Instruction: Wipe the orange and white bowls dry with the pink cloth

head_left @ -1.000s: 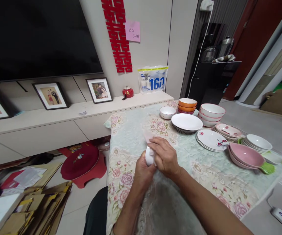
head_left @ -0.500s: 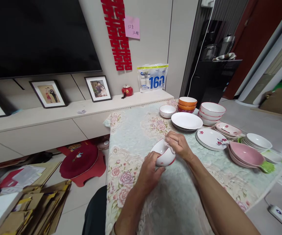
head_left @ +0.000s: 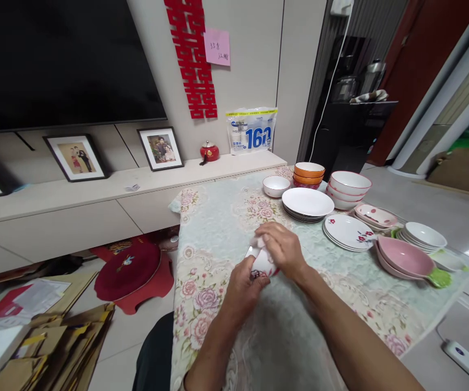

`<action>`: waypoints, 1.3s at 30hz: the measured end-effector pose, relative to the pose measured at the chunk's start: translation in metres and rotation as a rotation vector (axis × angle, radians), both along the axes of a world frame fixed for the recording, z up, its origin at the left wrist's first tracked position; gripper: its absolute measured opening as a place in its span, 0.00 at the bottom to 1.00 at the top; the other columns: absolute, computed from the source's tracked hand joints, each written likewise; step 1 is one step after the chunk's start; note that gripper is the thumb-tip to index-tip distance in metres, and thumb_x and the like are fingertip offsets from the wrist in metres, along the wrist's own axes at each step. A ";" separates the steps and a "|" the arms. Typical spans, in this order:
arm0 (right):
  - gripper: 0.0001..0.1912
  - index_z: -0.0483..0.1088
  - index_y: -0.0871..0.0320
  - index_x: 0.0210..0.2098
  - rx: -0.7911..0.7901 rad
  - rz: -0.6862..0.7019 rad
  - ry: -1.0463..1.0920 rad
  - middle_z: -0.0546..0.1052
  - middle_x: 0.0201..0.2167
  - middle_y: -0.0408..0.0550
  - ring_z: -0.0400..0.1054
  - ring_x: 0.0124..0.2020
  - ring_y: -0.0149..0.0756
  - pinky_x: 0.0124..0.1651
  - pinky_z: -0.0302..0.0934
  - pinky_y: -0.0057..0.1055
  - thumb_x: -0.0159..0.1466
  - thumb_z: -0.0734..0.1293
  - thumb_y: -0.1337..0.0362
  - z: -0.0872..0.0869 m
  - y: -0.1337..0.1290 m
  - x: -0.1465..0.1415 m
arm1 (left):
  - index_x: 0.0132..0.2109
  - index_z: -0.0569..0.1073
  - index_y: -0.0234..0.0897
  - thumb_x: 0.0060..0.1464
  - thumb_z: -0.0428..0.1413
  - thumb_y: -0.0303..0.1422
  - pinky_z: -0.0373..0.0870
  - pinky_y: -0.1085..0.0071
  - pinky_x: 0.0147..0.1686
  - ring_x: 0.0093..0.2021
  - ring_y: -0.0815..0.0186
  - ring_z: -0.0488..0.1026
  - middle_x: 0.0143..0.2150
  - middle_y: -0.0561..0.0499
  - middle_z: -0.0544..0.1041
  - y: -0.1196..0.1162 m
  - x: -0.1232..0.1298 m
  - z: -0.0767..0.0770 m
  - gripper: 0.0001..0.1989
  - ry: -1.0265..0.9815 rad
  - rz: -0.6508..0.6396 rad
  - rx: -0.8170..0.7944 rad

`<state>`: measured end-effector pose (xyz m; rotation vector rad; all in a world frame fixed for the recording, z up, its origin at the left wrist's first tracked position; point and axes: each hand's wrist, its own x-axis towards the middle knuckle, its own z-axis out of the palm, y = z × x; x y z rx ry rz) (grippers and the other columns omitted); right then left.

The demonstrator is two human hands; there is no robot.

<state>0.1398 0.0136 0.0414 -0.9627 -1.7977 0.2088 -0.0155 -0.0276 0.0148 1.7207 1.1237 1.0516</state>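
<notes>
A small white bowl (head_left: 264,265) with a red rim and red pattern is tilted above the tablecloth, partly hidden by both hands. Its near left side is gripped by my left hand (head_left: 243,288), fingers closed around the wall. My right hand (head_left: 283,251) is closed on a thin whitish cloth or tissue (head_left: 260,243), pressed against the bowl's upper right side. Beyond my hands stand a similar small white bowl (head_left: 276,187) and a stack of white plates (head_left: 307,202).
Flowered tablecloth (head_left: 205,271) covers the table. Orange bowls (head_left: 309,170), large white bowls (head_left: 348,187), flower-patterned plates (head_left: 346,232), pink dishes (head_left: 405,255) and small white bowls (head_left: 425,234) stand to the right. A red stool (head_left: 132,277) is at the left, beyond the table edge.
My right hand has moved left with the cloth, from the bowl's far right rim over its upper side. The bowl has been turned and tipped, showing more of its patterned outside.
</notes>
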 end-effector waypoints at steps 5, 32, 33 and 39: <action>0.11 0.75 0.55 0.41 0.232 0.038 -0.326 0.81 0.39 0.48 0.72 0.49 0.44 0.62 0.54 0.50 0.64 0.62 0.68 0.009 -0.024 -0.032 | 0.29 0.74 0.37 0.52 0.57 0.31 0.65 0.68 0.34 0.33 0.60 0.70 0.29 0.50 0.77 0.005 -0.001 -0.006 0.05 -0.200 0.019 0.025; 0.16 0.64 0.56 0.22 0.122 0.002 -0.213 0.66 0.21 0.44 0.59 0.28 0.36 0.35 0.54 0.36 0.67 0.60 0.64 0.009 0.000 0.020 | 0.40 0.75 0.40 0.49 0.59 0.27 0.66 0.62 0.46 0.44 0.56 0.72 0.41 0.48 0.79 0.007 -0.007 0.004 0.10 0.099 -0.059 0.071; 0.16 0.65 0.56 0.23 0.089 0.023 -0.166 0.67 0.21 0.44 0.60 0.28 0.35 0.34 0.54 0.35 0.67 0.60 0.63 0.008 0.001 0.023 | 0.39 0.75 0.40 0.48 0.58 0.26 0.66 0.59 0.50 0.46 0.55 0.72 0.43 0.47 0.79 0.009 -0.008 0.002 0.10 0.127 -0.070 0.096; 0.14 0.74 0.57 0.34 -0.100 -0.014 0.109 0.77 0.31 0.48 0.70 0.35 0.38 0.40 0.62 0.35 0.69 0.59 0.63 0.000 0.009 0.023 | 0.34 0.71 0.40 0.55 0.53 0.33 0.62 0.54 0.54 0.38 0.58 0.70 0.33 0.49 0.75 0.008 -0.002 -0.003 0.04 0.188 -0.152 0.230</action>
